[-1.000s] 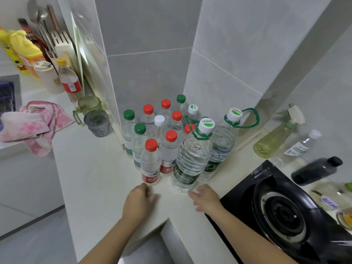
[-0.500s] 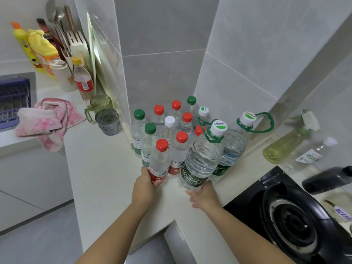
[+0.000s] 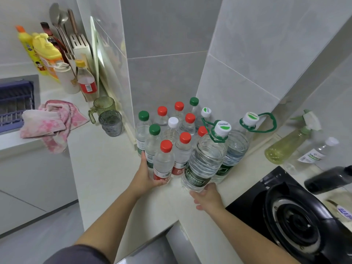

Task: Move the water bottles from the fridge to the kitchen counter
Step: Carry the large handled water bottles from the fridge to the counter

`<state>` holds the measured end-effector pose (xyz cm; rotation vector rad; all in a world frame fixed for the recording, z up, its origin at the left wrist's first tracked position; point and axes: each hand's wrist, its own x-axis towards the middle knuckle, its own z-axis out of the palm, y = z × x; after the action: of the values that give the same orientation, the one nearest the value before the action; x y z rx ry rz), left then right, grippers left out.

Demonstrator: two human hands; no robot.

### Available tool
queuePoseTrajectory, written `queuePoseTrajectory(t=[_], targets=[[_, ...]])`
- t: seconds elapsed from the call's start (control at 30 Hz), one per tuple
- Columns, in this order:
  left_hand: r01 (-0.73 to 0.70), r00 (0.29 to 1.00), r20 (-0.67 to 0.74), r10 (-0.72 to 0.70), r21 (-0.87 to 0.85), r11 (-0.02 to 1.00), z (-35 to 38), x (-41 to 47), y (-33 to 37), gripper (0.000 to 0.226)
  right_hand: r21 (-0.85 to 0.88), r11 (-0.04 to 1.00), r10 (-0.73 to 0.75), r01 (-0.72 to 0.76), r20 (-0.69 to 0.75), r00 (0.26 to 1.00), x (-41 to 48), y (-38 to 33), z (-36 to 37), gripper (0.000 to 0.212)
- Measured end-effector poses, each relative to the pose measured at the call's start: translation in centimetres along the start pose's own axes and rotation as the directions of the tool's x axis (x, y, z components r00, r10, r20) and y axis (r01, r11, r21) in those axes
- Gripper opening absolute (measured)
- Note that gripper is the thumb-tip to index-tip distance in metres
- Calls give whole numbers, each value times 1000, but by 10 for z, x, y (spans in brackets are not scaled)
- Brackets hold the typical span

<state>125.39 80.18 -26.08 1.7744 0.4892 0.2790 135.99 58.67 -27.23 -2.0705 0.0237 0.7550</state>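
Several small water bottles with red, green and white caps stand grouped in the corner of the white counter (image 3: 106, 168). My left hand (image 3: 145, 176) wraps the base of the front red-capped bottle (image 3: 163, 162). At the right front of the group a large Cestbon bottle (image 3: 206, 159) with a green handle ring leans slightly, and my right hand (image 3: 206, 196) presses against its base with the fingers under it. A second large Cestbon bottle (image 3: 238, 143) stands upright just behind it.
A black gas stove (image 3: 297, 216) fills the right front. A spray bottle (image 3: 291, 141), a clear bottle (image 3: 316, 155) and a dark bottle (image 3: 331, 180) lie behind it. Two cups (image 3: 109, 119), a pink towel (image 3: 49, 121), detergent bottles (image 3: 43, 52) and a utensil rack (image 3: 76, 44) are at left.
Both hands moved forward from the counter edge to the bottles. The left hand closed around the front red-capped bottle, and the right hand reached the base of the near large bottle.
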Motion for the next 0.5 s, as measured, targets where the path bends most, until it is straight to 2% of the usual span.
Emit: queuePoseTrajectory(t=[0.2,0.27,0.33,0.4,0.5], targets=[[34,994,108,-32,-17,999,-3,8,-9,141,-37,999,-35,34,-21,999,2,-1,4,55],[5,993,116,-3,-18,1000,-3,5,-7,138,-49,998,-33,32,-17,999,1,-2,4,57],[19,988,156,-6,-82,996,-7,2,-10,123,-59,998,-12,12,-9,1000,2,-4,3,59],[19,991,132,-1,-136,990,-13,7,-23,99,-57,998,15,-14,10,1000,4,-6,1,61],[179,981,-8,-195,-353,918,-17,28,-23,73,-60,997,54,-51,53,997,5,-11,-2,62]])
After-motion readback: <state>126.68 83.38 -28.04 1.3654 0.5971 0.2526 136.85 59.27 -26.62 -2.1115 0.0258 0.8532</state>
